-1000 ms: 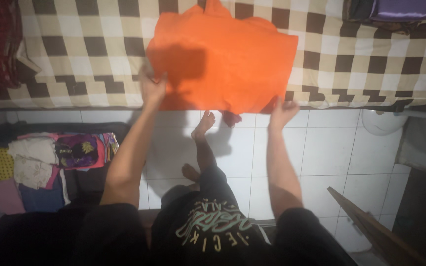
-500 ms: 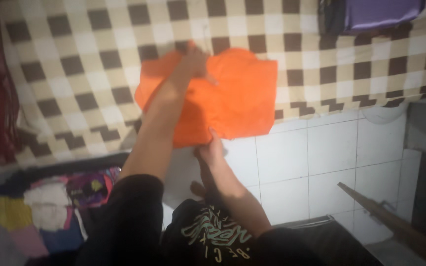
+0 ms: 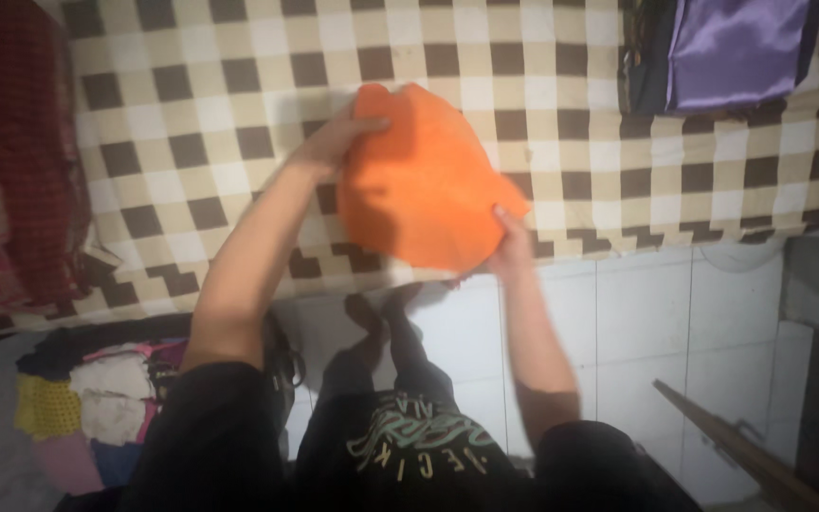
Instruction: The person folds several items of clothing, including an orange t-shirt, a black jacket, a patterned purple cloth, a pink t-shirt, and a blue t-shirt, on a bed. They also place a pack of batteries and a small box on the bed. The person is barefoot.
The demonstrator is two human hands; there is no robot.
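An orange cloth [image 3: 424, 185], folded into a smaller rounded shape, lies on the brown and cream checked bed cover [image 3: 191, 123]. My left hand [image 3: 334, 142] grips its upper left edge. My right hand [image 3: 512, 246] grips its lower right corner at the bed's front edge. Both forearms reach forward from my black sleeves, and my legs and bare feet show below on the white tiles.
A folded purple satin cloth [image 3: 732, 52] lies at the bed's far right. Dark red fabric [image 3: 11, 161] is heaped on the left. A pile of coloured clothes [image 3: 97, 403] sits on the floor at lower left. A wooden stick [image 3: 741, 455] leans at lower right.
The orange cloth went from spread wide to folded small. My left hand moved from its near left edge up to its top, and my right hand shifted along the lower edge.
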